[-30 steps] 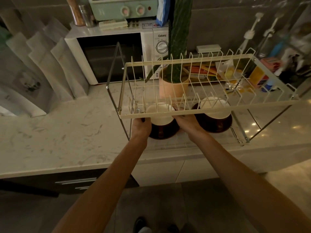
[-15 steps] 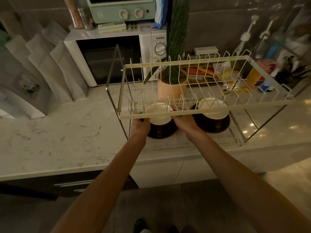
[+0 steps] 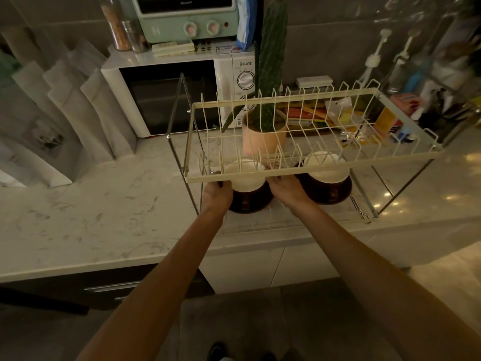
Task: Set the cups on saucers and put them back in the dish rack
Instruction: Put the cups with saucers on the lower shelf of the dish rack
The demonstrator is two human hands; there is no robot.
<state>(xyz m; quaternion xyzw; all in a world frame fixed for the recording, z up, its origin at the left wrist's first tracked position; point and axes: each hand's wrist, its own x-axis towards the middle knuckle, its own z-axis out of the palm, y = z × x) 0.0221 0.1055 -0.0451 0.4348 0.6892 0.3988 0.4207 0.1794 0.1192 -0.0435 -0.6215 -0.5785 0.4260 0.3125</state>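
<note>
A cream wire dish rack [image 3: 312, 175] stands on the counter, its upper tier above a lower level. On the lower level a white cup [image 3: 244, 178] sits on a dark brown saucer [image 3: 250, 203]. My left hand [image 3: 217, 194] grips the saucer's left edge and my right hand [image 3: 285, 188] grips its right edge, both reaching under the upper tier's front rail. To the right a second white cup [image 3: 326, 170] rests on its own dark saucer [image 3: 328, 192], untouched.
A pink pot with a tall cactus [image 3: 264, 136] stands behind the rack. A white microwave [image 3: 179, 95] with a green toaster oven [image 3: 187, 18] on top sits at the back. Packets and bottles [image 3: 385, 121] crowd the right. Marble counter [image 3: 91, 201] lies at left.
Both hands stay on the left saucer under the rack's front rail, and the cup and saucer have barely shifted. My view has tilted slightly.
</note>
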